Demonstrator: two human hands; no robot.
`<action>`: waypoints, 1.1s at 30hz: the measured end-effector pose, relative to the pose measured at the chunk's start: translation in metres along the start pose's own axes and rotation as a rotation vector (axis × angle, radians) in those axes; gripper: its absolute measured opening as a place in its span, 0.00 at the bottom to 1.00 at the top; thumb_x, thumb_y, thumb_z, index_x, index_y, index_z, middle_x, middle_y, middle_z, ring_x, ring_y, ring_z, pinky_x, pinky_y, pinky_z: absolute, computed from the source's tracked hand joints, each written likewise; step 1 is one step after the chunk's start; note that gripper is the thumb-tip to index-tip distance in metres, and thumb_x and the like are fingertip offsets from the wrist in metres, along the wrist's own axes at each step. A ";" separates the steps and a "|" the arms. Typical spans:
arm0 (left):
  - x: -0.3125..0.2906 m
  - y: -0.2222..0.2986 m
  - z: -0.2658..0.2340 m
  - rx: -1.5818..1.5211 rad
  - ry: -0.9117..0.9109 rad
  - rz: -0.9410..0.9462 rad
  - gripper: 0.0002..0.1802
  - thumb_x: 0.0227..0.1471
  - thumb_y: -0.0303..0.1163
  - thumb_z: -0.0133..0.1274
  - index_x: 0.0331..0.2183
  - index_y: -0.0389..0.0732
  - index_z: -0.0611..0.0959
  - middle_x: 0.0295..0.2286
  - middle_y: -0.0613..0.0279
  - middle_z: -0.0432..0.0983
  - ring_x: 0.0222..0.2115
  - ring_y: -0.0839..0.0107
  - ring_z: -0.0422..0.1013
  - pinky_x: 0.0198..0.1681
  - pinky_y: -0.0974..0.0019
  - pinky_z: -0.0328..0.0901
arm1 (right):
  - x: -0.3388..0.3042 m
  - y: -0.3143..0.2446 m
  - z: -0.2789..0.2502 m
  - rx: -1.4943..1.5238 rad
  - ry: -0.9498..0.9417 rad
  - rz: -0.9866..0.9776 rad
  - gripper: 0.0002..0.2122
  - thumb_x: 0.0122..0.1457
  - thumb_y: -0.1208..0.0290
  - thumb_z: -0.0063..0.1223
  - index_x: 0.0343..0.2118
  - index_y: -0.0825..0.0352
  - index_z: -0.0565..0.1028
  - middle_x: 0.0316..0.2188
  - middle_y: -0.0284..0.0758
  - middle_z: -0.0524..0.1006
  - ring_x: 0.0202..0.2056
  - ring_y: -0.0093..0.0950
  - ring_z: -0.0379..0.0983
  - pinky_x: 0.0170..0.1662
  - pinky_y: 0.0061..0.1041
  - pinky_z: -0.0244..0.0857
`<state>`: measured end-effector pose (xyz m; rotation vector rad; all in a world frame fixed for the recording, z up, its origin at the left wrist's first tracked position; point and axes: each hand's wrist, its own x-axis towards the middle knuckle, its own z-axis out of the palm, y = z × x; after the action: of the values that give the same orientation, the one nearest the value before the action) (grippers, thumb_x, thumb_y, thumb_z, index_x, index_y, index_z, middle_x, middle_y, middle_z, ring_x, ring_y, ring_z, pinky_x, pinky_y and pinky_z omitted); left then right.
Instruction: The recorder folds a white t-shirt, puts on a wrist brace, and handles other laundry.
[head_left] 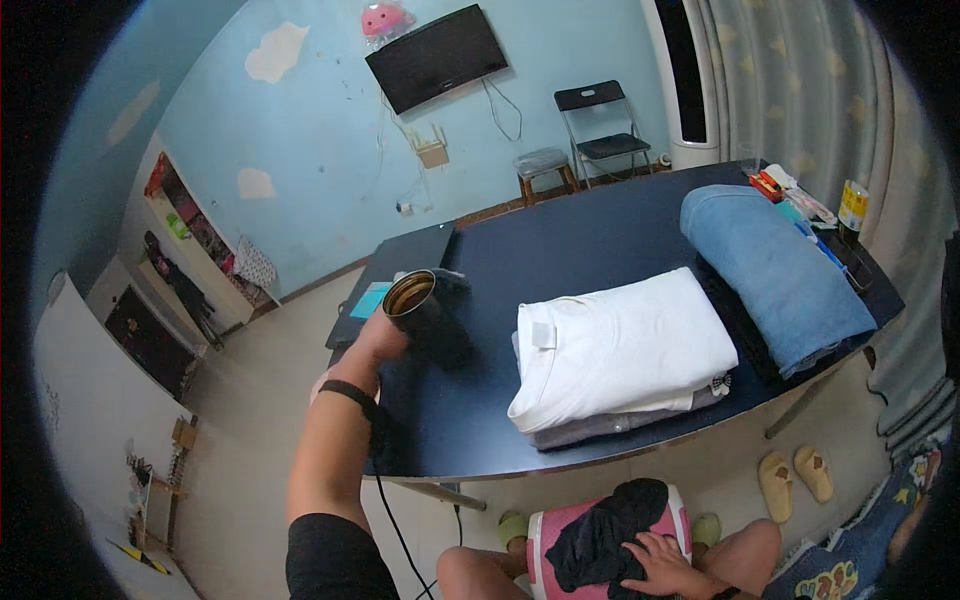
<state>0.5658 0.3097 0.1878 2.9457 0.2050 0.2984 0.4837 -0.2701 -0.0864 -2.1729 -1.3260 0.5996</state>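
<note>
My left hand (382,340) reaches to the table's left side, closed at the near side of a dark mug (437,332) with a brassy metallic inside; the mug body hides most of the fingers. Low in front of me, my right hand (662,565) lies with fingers spread on a crumpled black cloth (600,535). The cloth rests on a pink and white box-like seat (548,535) between my knees. On the table a folded white shirt (630,340) tops a stack with a grey garment (620,425) beneath. Folded blue jeans (770,270) lie to its right.
Beside the mug is a dark flat case (405,255) with a turquoise piece (372,300). Small items and a yellow-labelled bottle (852,205) crowd the dark table's (570,235) far right corner. A cable (395,525) hangs at the left. A folding chair (610,145) and stool (545,165) stand behind.
</note>
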 end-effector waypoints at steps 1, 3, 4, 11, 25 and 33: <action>0.003 -0.005 -0.003 -0.170 -0.006 -0.101 0.34 0.42 0.20 0.55 0.54 0.41 0.69 0.54 0.52 0.64 0.56 0.59 0.60 0.58 0.64 0.56 | 0.000 0.000 0.001 -0.012 0.007 -0.001 0.40 0.49 0.49 0.57 0.62 0.60 0.54 0.59 0.48 0.55 0.60 0.49 0.48 0.60 0.49 0.45; 0.000 -0.021 -0.008 -0.334 -0.003 -0.205 0.34 0.43 0.20 0.55 0.54 0.39 0.68 0.55 0.53 0.63 0.56 0.60 0.61 0.57 0.65 0.57 | 0.002 0.001 0.000 -0.010 0.000 -0.010 0.40 0.48 0.49 0.58 0.62 0.60 0.54 0.59 0.48 0.54 0.60 0.49 0.48 0.60 0.49 0.45; -0.004 -0.028 -0.012 -0.145 0.150 -0.166 0.33 0.44 0.21 0.55 0.55 0.38 0.67 0.54 0.54 0.63 0.54 0.61 0.62 0.55 0.65 0.58 | 0.003 0.001 -0.001 -0.007 -0.007 -0.015 0.41 0.48 0.48 0.58 0.62 0.60 0.54 0.59 0.49 0.54 0.60 0.50 0.48 0.60 0.48 0.45; -0.036 -0.014 -0.051 -0.727 0.461 -0.377 0.38 0.45 0.21 0.49 0.60 0.37 0.59 0.57 0.54 0.55 0.49 0.62 0.66 0.48 0.64 0.64 | 0.004 0.011 0.013 -0.036 0.030 -0.048 0.39 0.49 0.39 0.51 0.59 0.62 0.61 0.57 0.49 0.58 0.59 0.47 0.51 0.59 0.46 0.43; -0.272 0.155 -0.129 -0.708 0.626 -0.037 0.22 0.50 0.24 0.52 0.49 0.31 0.72 0.45 0.57 0.71 0.47 0.66 0.68 0.49 0.64 0.64 | -0.007 0.022 0.028 -0.056 0.041 -0.043 0.38 0.53 0.40 0.46 0.61 0.63 0.56 0.60 0.48 0.55 0.60 0.48 0.49 0.60 0.47 0.42; -0.392 0.284 -0.002 -1.162 0.340 -0.142 0.18 0.39 0.17 0.61 0.26 0.43 0.67 0.29 0.67 0.65 0.33 0.76 0.63 0.39 0.71 0.60 | -0.012 -0.047 -0.029 0.207 0.352 -0.240 0.25 0.56 0.63 0.52 0.55 0.69 0.63 0.53 0.48 0.62 0.57 0.44 0.57 0.60 0.37 0.52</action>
<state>0.2185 -0.0274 0.1693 1.7175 0.1889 0.6288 0.4647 -0.2682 -0.0333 -1.8161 -1.2456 0.2343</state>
